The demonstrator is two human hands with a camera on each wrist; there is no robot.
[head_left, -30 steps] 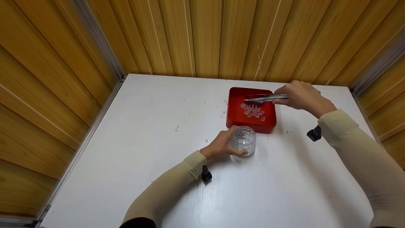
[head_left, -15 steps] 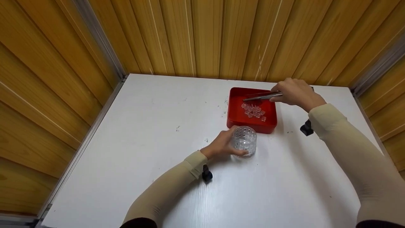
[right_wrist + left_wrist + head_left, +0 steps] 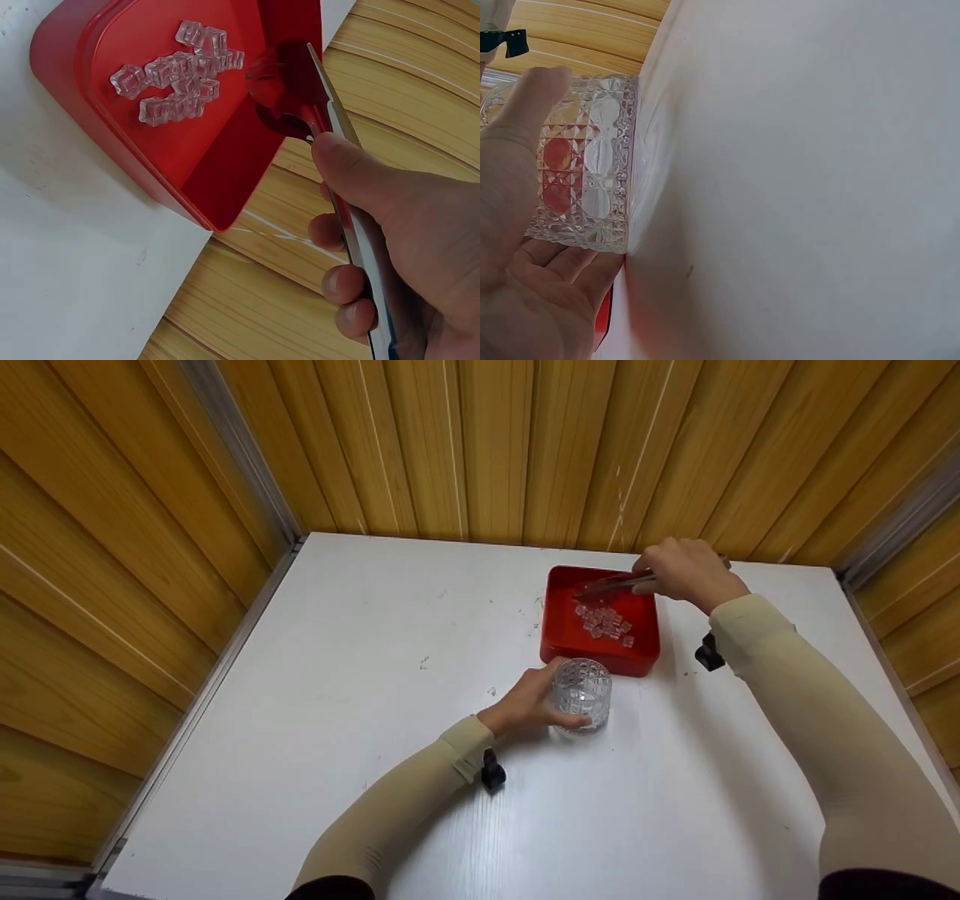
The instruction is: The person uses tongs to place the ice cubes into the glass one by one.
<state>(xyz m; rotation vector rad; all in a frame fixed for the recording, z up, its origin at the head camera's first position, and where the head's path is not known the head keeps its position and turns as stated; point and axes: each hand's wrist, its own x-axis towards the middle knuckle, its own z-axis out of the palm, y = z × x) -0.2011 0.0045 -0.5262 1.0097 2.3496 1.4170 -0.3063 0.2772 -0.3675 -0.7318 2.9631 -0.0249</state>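
Note:
My left hand (image 3: pixel 529 705) grips a clear cut-glass tumbler (image 3: pixel 592 697), which stands upright on the table just in front of a red tray (image 3: pixel 600 658). The left wrist view shows the thumb (image 3: pixel 536 97) along one side of the tumbler (image 3: pixel 600 161) and the fingers behind it. My right hand (image 3: pixel 690 574) holds metal serving tongs (image 3: pixel 619 583) over the tray's back right. In the right wrist view the tongs (image 3: pixel 360 240) reflect red, and their toothed end is beside a cluster of clear ice-like cubes (image 3: pixel 184 75) on the tray floor.
The white tabletop (image 3: pixel 375 645) carries small dark marks. Wood-panelled walls (image 3: pixel 487 450) rise behind it and at both sides, with metal strips in the corners. Black mounts (image 3: pixel 492 771) are strapped at both wrists.
My right hand has moved left and slightly farther back, with the tongs tilting over the tray. The left hand and the tumbler have stayed in place.

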